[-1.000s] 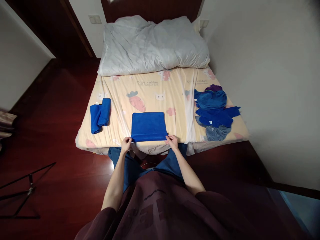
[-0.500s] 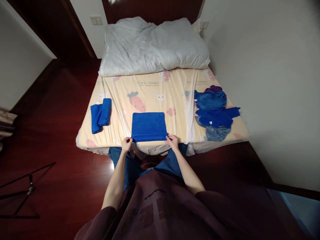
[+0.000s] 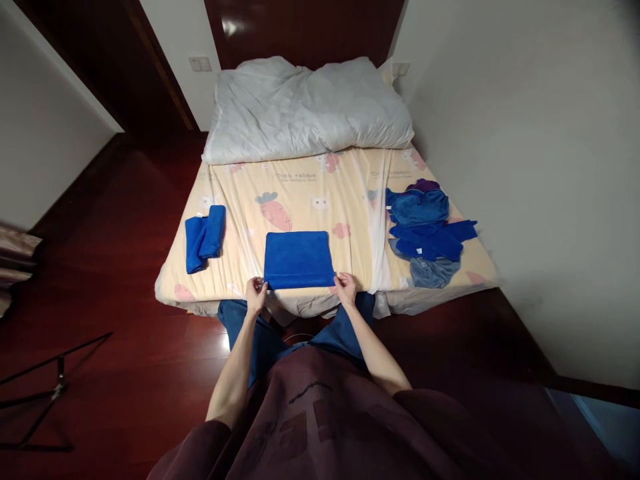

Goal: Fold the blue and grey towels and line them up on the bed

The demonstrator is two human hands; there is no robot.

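A blue cloth [image 3: 299, 259] lies flat as a near-rectangle at the bed's front edge, with a folded band along its near side. My left hand [image 3: 257, 293] pinches its near left corner. At the near right corner, my right hand [image 3: 345, 289] has the cloth between thumb and fingers. Two rolled or folded blue cloths [image 3: 213, 230] rest side by side on the left of the bed. On the right lies a loose pile of blue cloths [image 3: 425, 237], with a grey-blue one and a purple one among them.
The bed [image 3: 240, 200] has a yellow patterned sheet. A bunched white quilt [image 3: 310, 110] covers its far end. A wall stands on the right. Black stand legs [image 3: 59, 387] are on the floor at the left, below a curtain [image 3: 17, 257].
The whole view has tilted slightly, so the bed sits a little lower. Both hands still hold the near corners, and the cloth keeps its shape.
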